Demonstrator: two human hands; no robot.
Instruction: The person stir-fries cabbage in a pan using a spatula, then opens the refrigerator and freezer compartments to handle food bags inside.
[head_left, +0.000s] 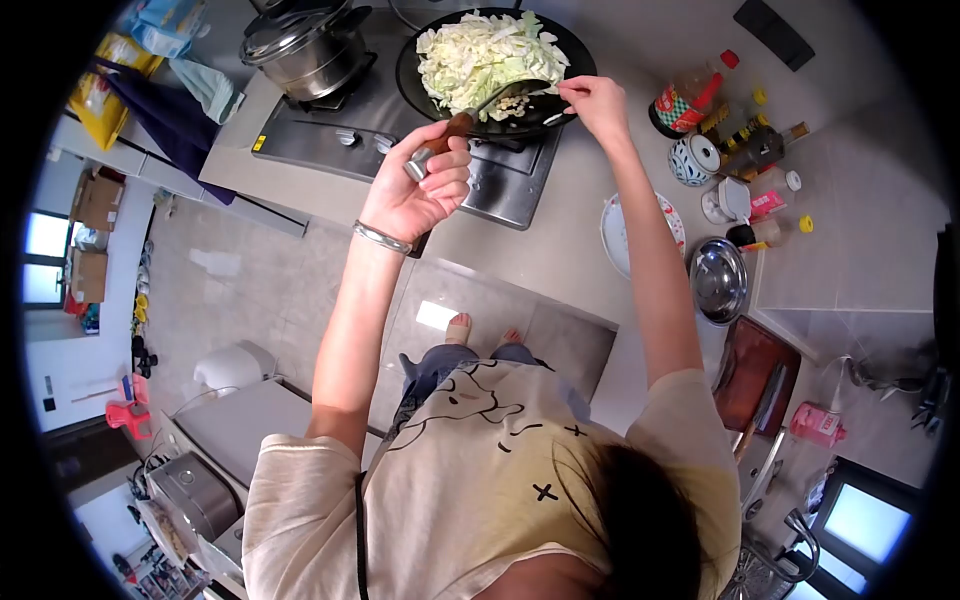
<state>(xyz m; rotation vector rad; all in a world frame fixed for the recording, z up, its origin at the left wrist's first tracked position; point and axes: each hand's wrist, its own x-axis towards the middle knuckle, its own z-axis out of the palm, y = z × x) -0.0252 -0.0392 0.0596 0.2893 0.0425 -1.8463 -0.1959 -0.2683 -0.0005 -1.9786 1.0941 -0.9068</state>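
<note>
My left hand (420,183) is wrapped round the wooden handle of a spatula (460,124), whose dark metal end reaches into a black wok (404,84). A heap of chopped cabbage (480,60) fills most of the wok. Small pale pieces like chopped garlic (513,106) lie near its front edge, by the spatula's end. Over the wok's right rim is my right hand (597,106), thumb and fingers pinched together close to the spatula's tip. What those fingers hold, if anything, is too small to make out.
A lidded steel pot (310,55) stands left on the gas stove (330,140). Right of the wok are a red-capped sauce bottle (690,98), several other bottles, a patterned jar (692,160), a plate (614,235) and a steel bowl (718,280). A chopping board (750,375) lies further along.
</note>
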